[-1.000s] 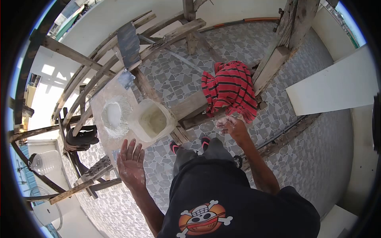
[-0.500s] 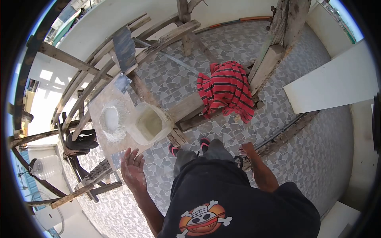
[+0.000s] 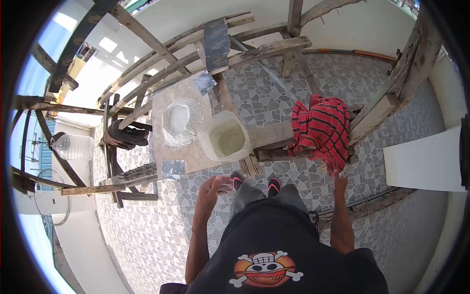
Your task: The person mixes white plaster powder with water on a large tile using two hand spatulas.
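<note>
My left hand (image 3: 214, 188) hovers above the tiled floor near my sandals, fingers loosely stretched out and holding nothing. Reaching forward, my right hand (image 3: 337, 172) has its fingers extended, and the fingertips overlap the lower edge of a red, black-striped cloth (image 3: 320, 125). That cloth lies bunched over a wooden beam. To the left, a flat board (image 3: 159, 112) carries a ring of white powder (image 3: 182, 139) with a smooth white pool in its middle. A cut translucent plastic container (image 3: 209, 142) of cloudy liquid stands beside the ring. Thin flat plates (image 3: 173, 169) (image 3: 204, 82) lie at the board's corners.
Wooden beams (image 3: 271, 49) form a frame around the board. A dark cloth (image 3: 125, 134) hangs at the left, close to a clear plastic bottle (image 3: 76, 147). A white panel (image 3: 423, 159) stands at the right, and a pipe (image 3: 362, 202) runs along the floor.
The view has swung left, shifting the scene rightward. My right hand has moved forward from beside my hip to the striped cloth. My left hand has turned, its fingers now pointing inward.
</note>
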A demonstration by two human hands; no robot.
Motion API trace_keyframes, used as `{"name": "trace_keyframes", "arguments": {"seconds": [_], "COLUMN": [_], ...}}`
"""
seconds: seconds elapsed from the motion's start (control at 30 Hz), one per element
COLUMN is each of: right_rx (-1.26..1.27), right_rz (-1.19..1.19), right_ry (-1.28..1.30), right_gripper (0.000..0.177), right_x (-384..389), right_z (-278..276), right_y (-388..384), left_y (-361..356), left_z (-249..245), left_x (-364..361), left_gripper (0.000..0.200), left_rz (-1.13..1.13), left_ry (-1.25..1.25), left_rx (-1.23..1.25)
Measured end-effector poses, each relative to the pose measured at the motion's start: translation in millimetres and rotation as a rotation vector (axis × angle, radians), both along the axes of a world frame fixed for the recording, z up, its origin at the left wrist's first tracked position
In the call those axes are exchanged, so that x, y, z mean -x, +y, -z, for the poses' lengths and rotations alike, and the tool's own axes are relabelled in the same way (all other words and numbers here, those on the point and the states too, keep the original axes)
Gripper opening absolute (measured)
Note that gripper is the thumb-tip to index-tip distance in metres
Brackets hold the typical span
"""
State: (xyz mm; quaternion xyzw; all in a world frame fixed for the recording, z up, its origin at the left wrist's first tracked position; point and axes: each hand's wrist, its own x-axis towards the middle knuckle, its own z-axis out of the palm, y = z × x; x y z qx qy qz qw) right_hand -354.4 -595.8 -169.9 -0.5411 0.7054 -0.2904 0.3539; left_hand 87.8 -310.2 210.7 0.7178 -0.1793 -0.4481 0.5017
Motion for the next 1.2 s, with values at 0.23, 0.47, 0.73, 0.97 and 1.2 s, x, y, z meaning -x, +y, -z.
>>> {"name": "trace_keyframes", "arguments": {"seconds": [0.23, 0.47, 0.73, 0.97, 1.2], "right_rx": [-0.163, 0.011, 0.031, -0.202, -0.37], "right_rz": [0.048, -0.095, 0.038, 0.069, 0.061], "right_ry": [-0.126, 0.324, 0.068, -0.746, -0.99], "right_gripper": [0.051, 0.045, 0.017, 0.009, 0.005], "right_x": [-34.7, -25.1, -33.3, -55.6, -61.8], "right_z": [-50.9, -72.7, -112.4, -195.1, -210.6], "right_y": [-41.5, -5.1, 7.5, 16.0, 13.0], "left_y": [-8.0, 9.5, -22.4, -100.9, -200.4], "left_z": [16.4, 35.3, 37.1, 68.5, 166.5], "left_x": [14.2, 18.5, 28.1, 69.6, 189.3], "left_gripper": [0.042, 0.038, 0.041, 0.046, 0.088], "left_rz": [0.16, 0.141, 0.277, 0.701, 0.829], "left_ry": [-0.113, -0.134, -0.141, -0.149, -0.612], "left_rx": [0.009, -0.008, 0.04, -0.001, 0.229]}}
